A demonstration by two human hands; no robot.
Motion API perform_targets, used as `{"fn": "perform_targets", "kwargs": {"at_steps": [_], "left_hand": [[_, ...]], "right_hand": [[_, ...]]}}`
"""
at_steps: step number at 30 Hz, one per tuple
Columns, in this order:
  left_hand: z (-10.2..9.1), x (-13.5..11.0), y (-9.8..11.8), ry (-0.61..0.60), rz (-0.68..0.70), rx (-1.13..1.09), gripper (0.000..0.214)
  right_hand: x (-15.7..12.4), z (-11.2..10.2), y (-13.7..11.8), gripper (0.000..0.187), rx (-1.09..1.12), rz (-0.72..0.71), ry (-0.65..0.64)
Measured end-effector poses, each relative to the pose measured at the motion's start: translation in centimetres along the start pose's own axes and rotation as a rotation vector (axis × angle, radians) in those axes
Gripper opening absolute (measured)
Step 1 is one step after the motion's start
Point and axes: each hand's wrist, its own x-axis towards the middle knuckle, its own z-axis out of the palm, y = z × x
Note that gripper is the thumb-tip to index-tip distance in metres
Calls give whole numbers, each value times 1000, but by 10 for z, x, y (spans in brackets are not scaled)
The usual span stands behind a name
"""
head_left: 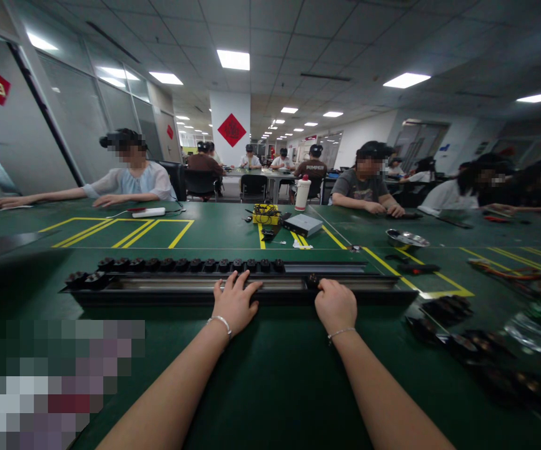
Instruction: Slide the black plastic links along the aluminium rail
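Lays left hand [235, 303], with fingers spread, across the rail [158, 299] on the worktop [270, 381], pinches a black piece [312, 281] inside it with fingers of right hand [337, 306], and may perhaps jam this piece crooked by pushing unevenly.

And on the table [280, 387] the front rail [158, 300] runs left to right, left hand [235, 303] over its middle, right hand [337, 306] further right, at a small part [313, 281] inside it. A pair of parts [85, 279] sits at its left end. Just behind, a row of parts [196, 265] lines the back rail [327, 268]. Out right, loose parts [476, 344]; beyond them, a bowl [407, 239]. Past both rails, near the middle, a box [303, 224], with a bottle [302, 194] behind it.
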Motion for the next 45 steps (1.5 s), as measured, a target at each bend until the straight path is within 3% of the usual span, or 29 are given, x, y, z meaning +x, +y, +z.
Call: {"fn": "perform_targets", "kwargs": {"at_steps": [45], "left_hand": [[8,2,-5,43,40,0,46]], "right_hand": [[3,4,9,21,45,28,16]]}}
